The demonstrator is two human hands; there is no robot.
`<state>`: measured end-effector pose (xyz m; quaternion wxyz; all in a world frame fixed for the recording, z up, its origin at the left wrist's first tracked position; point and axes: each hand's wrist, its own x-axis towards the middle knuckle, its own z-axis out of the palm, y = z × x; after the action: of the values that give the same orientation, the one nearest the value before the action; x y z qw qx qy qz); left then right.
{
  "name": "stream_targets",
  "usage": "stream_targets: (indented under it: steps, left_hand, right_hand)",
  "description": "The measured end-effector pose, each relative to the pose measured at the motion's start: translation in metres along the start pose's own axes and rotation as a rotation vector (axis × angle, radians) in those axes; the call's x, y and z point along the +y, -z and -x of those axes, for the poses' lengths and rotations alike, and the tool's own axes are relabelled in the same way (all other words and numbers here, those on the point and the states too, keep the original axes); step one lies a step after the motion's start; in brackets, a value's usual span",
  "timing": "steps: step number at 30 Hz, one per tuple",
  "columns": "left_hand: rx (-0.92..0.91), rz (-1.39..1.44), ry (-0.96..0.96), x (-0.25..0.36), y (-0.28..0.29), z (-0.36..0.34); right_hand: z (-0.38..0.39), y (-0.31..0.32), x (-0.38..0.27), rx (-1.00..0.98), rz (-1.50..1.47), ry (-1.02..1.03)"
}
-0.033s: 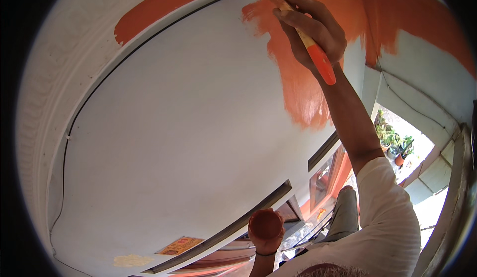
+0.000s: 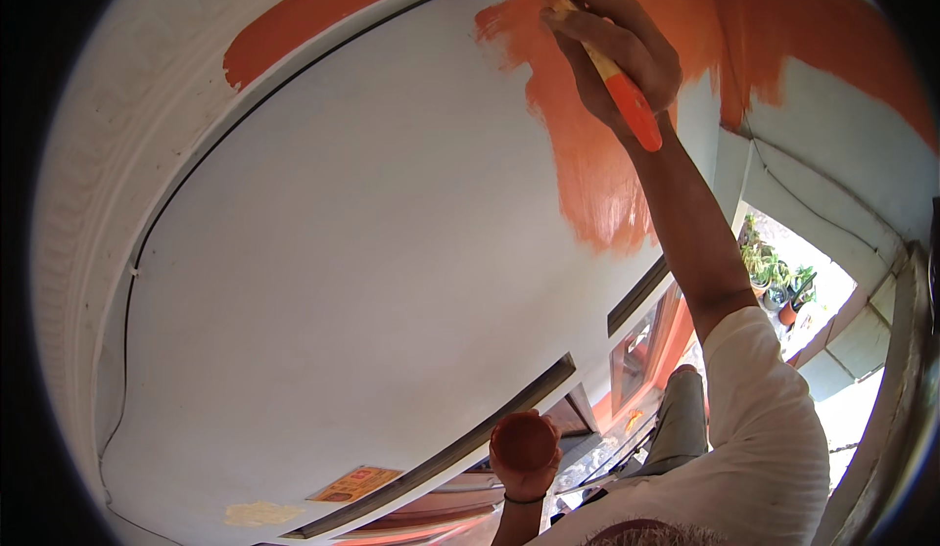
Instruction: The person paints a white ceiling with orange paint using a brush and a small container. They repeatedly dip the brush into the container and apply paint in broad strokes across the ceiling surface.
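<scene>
My right hand (image 2: 627, 56) is raised high, its fingers wrapped round a paintbrush (image 2: 636, 110) with a wooden handle and red end. The brush's head, coated in orange, meets the painted area at the top edge; its tip is hard to make out. Patchy orange paint (image 2: 597, 193) covers part of the white wall (image 2: 352, 203). Low in the picture, my left hand (image 2: 519, 487) grips a round cup (image 2: 521, 440) of reddish-orange paint, held below a dark slot in the wall.
A black cable (image 2: 132, 321) runs along the left moulding (image 2: 88, 203). Below are windows (image 2: 636, 350), a small sign (image 2: 352, 482) and a pale patch (image 2: 259, 513). Potted plants (image 2: 783, 286) stand outside at right, beside a curved ledge (image 2: 901, 350). A trousered leg (image 2: 676, 414) shows below my right arm.
My right hand and the brush have shifted slightly upward. My left hand and the cup look unmoved.
</scene>
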<state>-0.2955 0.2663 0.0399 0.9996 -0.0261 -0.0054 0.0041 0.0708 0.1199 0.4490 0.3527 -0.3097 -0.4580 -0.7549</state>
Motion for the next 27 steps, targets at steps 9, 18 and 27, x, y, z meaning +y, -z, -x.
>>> stream_targets:
  steps: [9,18,27]
  left_hand:
    - [0.003,-0.016,0.006,0.004,0.002,-0.008]
    - [0.004,-0.023,0.02,0.0,-0.001,-0.015]
    - [-0.012,-0.001,-0.003,0.0,0.001,-0.01]
  right_hand:
    - [0.043,0.027,0.095,0.222,0.034,-0.269]
    - [0.012,-0.016,-0.001,0.044,0.023,-0.002]
    - [0.026,0.031,0.038,0.363,-0.178,-0.667]
